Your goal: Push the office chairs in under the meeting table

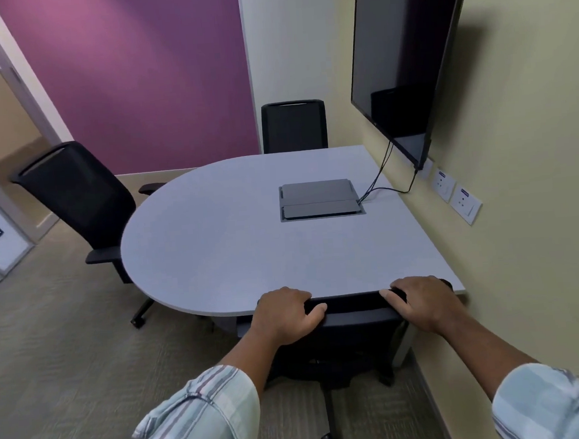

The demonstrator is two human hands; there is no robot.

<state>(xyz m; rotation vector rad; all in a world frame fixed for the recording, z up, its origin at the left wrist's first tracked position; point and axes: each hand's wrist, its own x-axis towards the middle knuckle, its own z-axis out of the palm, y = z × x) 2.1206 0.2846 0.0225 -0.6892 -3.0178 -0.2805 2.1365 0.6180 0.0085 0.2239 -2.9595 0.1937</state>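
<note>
I see a small meeting room with a purple wall (134, 76), a carpeted floor (51, 356) and a dark wall screen (404, 64) over a grey, round-ended worktop (231, 240) that runs against the cream wall on the right. A closed cable box (319, 200) is set into the worktop, with cables (381, 182) leading up to the screen. From the head view, my left hand (284, 317) and right hand (424, 304) are both clamped over the top edge of the near chair (351, 335), set well apart, fingers curled over the backrest. That backrest touches or sits just beside the worktop's near edge. The left chair (81, 203) has its armrests at the rounded edge. The far chair (293, 126) stands at the opposite side, with only its backrest showing.
</note>
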